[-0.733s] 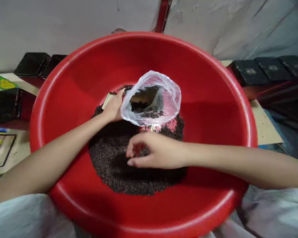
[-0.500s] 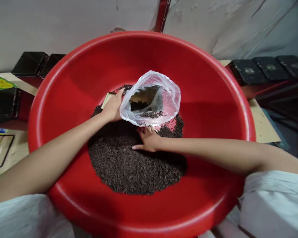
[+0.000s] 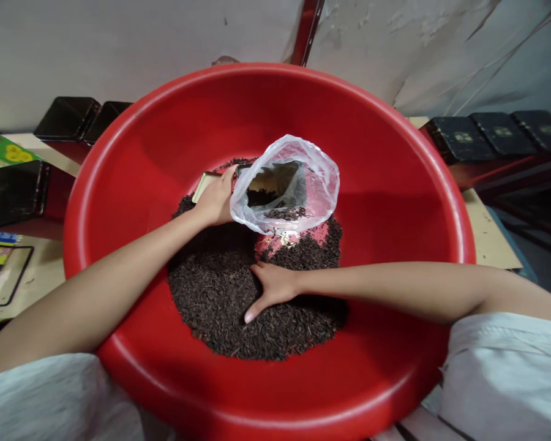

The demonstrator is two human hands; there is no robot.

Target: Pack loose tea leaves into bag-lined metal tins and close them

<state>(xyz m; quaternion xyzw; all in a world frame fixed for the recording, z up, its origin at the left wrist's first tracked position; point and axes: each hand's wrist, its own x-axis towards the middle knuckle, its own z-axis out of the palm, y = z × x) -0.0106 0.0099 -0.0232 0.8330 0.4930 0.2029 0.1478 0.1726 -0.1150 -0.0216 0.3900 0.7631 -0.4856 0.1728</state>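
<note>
A wide red basin [image 3: 386, 233] holds a heap of dark loose tea leaves [image 3: 239, 324]. On the heap's far side lies a tilted red tin [image 3: 282, 240], its mouth lined with a clear plastic bag [image 3: 321, 171]. Some leaves show inside the bag's mouth. My left hand [image 3: 217, 199] grips the tin at its left side, its fingertips partly hidden behind the bag. Just left of it is a pale-lined open lid [image 3: 204, 184]. Below the tin, my right hand [image 3: 275, 288] rests in the leaves, thumb spread wide and fingers partly sunk in the heap.
Dark-topped red tins stand on the left, one of them a near tin [image 3: 13, 193], beside a green printed box [image 3: 9, 146]. More black-lidded tins [image 3: 461, 138] line the right side, above a wooden board [image 3: 491, 236]. A pale wall [image 3: 165, 37] rises behind the basin.
My right hand has moved down, away from the bag's rim and into the leaves, its thumb now spread wider. My left hand keeps its hold on the tin. The view has shifted slightly.
</note>
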